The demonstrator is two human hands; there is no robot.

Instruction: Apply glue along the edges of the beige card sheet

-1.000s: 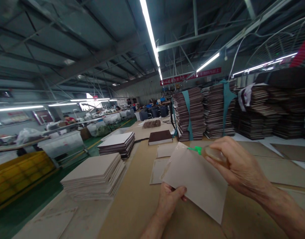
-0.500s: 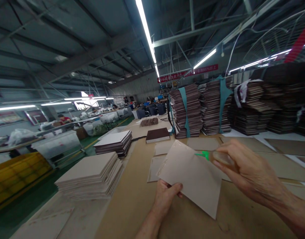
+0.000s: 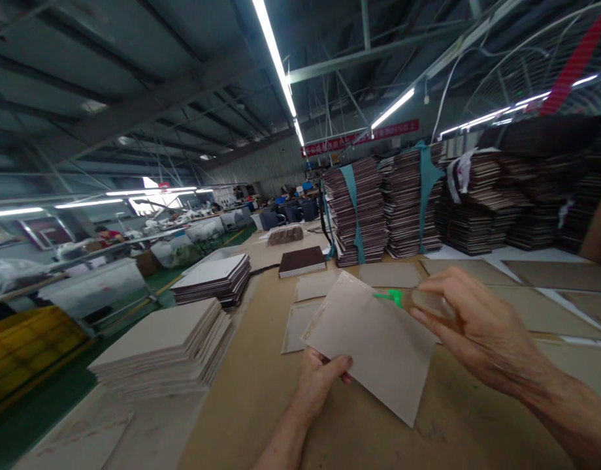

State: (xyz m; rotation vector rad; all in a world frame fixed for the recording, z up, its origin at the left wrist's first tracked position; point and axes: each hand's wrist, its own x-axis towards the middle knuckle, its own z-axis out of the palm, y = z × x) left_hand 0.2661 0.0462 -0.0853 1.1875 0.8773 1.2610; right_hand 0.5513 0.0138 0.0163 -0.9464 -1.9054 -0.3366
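Brown worktable (image 3: 232,398) beneath both hands. Beige board (image 3: 373,346) tilted above it, one corner pointing away. Right hand (image 3: 464,316) enters from lower right, fingers wrapped round squeeze bottle. Left hand (image 3: 320,382) reaches up from bottom edge, pinching board's near edge, thumb on top. Squeeze bottle (image 3: 432,307) near-horizontal; green nozzle (image 3: 393,297) points left over board, contact unclear.

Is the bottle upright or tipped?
Tipped: the bottle lies nearly sideways in the right hand, its green nozzle pointing left by the edge of the board.
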